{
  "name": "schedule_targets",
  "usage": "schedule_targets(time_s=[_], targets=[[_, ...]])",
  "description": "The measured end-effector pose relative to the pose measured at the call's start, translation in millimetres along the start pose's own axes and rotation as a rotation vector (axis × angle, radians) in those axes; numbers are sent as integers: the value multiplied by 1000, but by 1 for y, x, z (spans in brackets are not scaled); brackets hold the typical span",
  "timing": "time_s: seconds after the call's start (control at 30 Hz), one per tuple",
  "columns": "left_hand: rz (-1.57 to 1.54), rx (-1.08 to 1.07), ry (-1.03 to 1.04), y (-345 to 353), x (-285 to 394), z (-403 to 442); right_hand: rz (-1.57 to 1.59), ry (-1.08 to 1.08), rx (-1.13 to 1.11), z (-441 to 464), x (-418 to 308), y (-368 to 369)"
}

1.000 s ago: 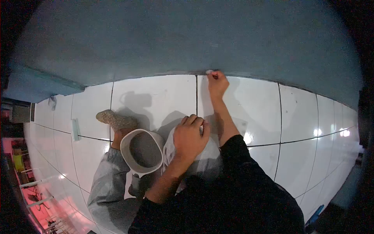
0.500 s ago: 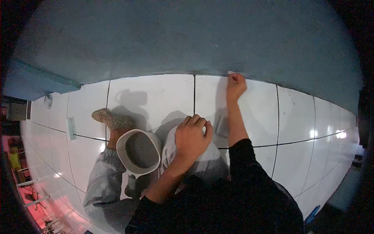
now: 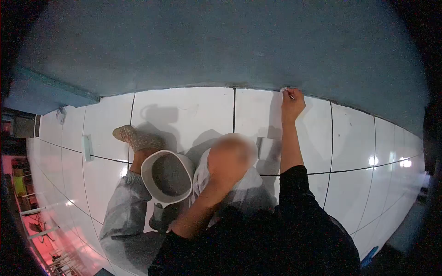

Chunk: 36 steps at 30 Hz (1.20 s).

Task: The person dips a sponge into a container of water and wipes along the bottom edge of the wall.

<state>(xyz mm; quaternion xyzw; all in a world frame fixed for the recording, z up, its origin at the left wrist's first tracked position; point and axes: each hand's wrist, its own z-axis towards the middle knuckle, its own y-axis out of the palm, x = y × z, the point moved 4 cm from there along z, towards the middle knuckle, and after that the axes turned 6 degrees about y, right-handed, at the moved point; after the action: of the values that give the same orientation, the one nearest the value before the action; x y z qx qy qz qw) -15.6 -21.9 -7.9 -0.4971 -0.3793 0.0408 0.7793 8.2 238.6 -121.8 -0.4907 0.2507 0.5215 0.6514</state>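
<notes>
My right hand (image 3: 293, 106) reaches out to the foot of the blue-grey wall (image 3: 221, 41), where it meets the floor. Its fingers are pinched on a small white piece (image 3: 283, 89), whose kind I cannot make out. On my bent knee lies my left hand (image 3: 229, 158), its fingers blurred. Left of that knee stands a white pail (image 3: 189, 184) with a grey inside; whether the grey is contents or shadow is unclear. A white rectangular piece (image 3: 266, 148) sits on the tiles between the knee and my right forearm.
White tiles (image 3: 184, 103) with dark joints cover the floor. My socked foot (image 3: 138, 137) extends at the left. Beyond it are a pale strip (image 3: 86, 148) and a small crumpled clear item (image 3: 61, 115). A ledge (image 3: 55, 92) juts from the wall; something blue (image 3: 369, 255) lies at lower right.
My right hand has shifted slightly right along the wall's foot, still pinching the white piece. My left hand stays on the knee and is now blurred. The whole view has shifted slightly.
</notes>
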Motion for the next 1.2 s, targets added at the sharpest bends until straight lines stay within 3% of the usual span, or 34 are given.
schedule_targets(time_s=[0.1, 0.17, 0.3, 0.5, 0.57, 0.67, 0.7, 0.73, 0.77, 0.83, 0.87, 0.9, 1.03, 1.2], targets=[[-13, 19, 16, 1, 3, 2, -61, -41, 55, -4, -3, 3], [-19, 11, 13, 2, 2, 2, -28, -157, -18, -16, -13, 18], [-13, 18, 19, 0, 2, 0, -21, -156, -193, -46, -48, 57], [-2, 60, 29, -2, -1, -1, -81, -411, -365, -83, -93, 113], [-34, 58, 17, -3, -1, 0, -152, -555, -350, -79, -90, 109], [-38, 51, 41, -6, -1, 0, -284, -504, -337, -60, -51, 96], [-39, 61, 31, -6, -1, -1, -330, -625, -280, -51, -47, 78], [-29, 49, 23, -6, -1, -1, -363, -487, -408, -38, -45, 61], [-19, 42, 14, -6, -1, 0, -344, -476, -330, -29, -34, 46], [-32, 69, 5, -7, -3, -1, -131, -343, -470, -17, -37, 10], [-46, 71, 13, -6, -3, -1, -237, -399, -536, -15, -48, -8], [-44, 96, -2, -6, -4, -2, -245, -317, -603, -13, -34, -14], [-36, 107, -3, -6, -5, -4, -370, -380, -761, -19, -33, -35], [6, 133, 18, -12, -3, -7, -481, -491, -738, -38, -28, -20]])
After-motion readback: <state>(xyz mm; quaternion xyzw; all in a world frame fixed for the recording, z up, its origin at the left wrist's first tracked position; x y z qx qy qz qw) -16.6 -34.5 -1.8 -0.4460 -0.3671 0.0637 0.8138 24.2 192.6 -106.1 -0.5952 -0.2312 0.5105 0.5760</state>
